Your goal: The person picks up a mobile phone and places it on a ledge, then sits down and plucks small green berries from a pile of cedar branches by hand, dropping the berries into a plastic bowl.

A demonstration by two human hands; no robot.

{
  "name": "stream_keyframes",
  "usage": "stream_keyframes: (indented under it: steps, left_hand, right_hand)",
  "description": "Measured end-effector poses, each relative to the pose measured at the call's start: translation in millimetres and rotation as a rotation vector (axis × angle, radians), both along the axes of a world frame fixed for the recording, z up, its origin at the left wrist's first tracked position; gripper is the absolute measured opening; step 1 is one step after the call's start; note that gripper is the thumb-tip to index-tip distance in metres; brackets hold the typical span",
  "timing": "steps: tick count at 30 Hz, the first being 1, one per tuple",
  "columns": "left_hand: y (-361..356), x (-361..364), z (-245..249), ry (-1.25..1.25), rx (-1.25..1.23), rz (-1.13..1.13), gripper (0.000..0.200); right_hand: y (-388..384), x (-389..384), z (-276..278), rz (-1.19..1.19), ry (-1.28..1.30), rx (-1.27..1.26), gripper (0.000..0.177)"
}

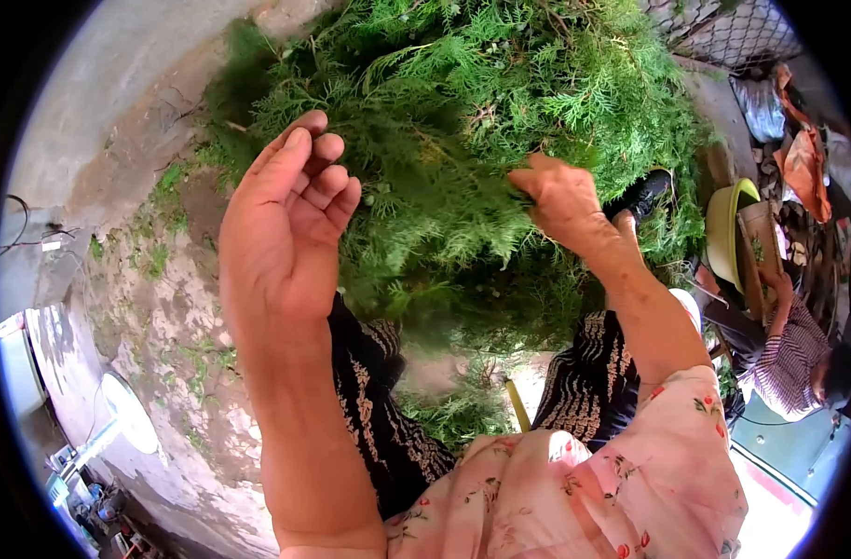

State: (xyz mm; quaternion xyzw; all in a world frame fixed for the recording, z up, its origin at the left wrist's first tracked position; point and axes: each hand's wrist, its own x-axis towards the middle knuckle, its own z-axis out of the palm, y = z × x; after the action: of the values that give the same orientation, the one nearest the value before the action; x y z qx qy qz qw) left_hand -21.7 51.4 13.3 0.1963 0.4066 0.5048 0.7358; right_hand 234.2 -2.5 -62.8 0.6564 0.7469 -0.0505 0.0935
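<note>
**Two hands at a heap of green branches**

The left hand (285, 224) is raised in front of the branches (462, 102), palm showing. Its fingers are loosely curled and it holds nothing, its fingertips just beside the foliage. The right hand (563, 200) is pushed into the heap, fingers closed on a sprig at its edge.

The branches fill the top and middle of the view, piled on the ground ahead of the person's knees. Some sprigs lie lower down, between the dark patterned trousers (379, 410). A pink floral sleeve (649, 475) covers the right upper arm.

A black shoe (645, 192) shows just beyond the right hand. At the right edge sits another person in a yellow-green hat (721, 224) and a striped sleeve (798, 359). Cracked concrete (118, 140) lies to the left.
</note>
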Motion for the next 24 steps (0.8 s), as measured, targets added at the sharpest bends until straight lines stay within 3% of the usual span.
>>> stream_keyframes:
  steps: [1,2,5,8,10,11,14,18,22,24]
  left_hand:
    - [0.1,-1.8,-1.0,-0.004,0.007,0.007,0.016]
    - [-0.4,-3.5,-2.0,-0.006,0.012,0.014,0.016]
    - [1.2,-11.1,-3.8,0.015,0.007,0.037,0.015]
    - [3.1,-19.3,-0.6,0.014,-0.005,0.087,0.018]
    - [7.5,-28.2,-3.4,-0.021,0.000,0.103,0.017]
    - [9.0,-32.1,-4.9,-0.030,0.003,0.122,0.016]
    - [9.6,-38.8,-4.0,-0.018,-0.002,0.176,0.015]
    - [8.6,-38.2,-2.3,-0.021,-0.002,0.194,0.014]
    - [8.5,-39.6,-4.8,-0.047,0.015,0.171,0.015]
    - [8.7,-38.4,-5.0,-0.055,0.004,0.171,0.015]
  right_hand:
    - [-4.4,5.6,1.8,-0.114,-0.002,-0.019,0.025]
    - [-14.5,27.7,-16.5,-0.026,-0.009,0.181,0.021]
    - [-22.8,40.0,-6.0,-0.020,0.154,0.259,0.020]
    - [-30.1,47.3,-68.0,-0.183,-0.120,-0.040,0.027]
    - [-49.7,51.4,-125.6,-0.222,-0.001,-0.089,0.031]
    - [-47.9,40.5,-119.1,-0.292,0.097,-0.221,0.036]
    - [-67.3,37.1,-149.0,-0.316,0.296,-0.054,0.038]
    - [-85.9,35.1,-131.1,-0.300,0.451,-0.030,0.041]
    - [-100.2,58.1,-126.0,-0.406,0.471,0.192,0.035]
    - [-94.7,41.1,-100.1,-0.460,0.155,0.367,0.043]
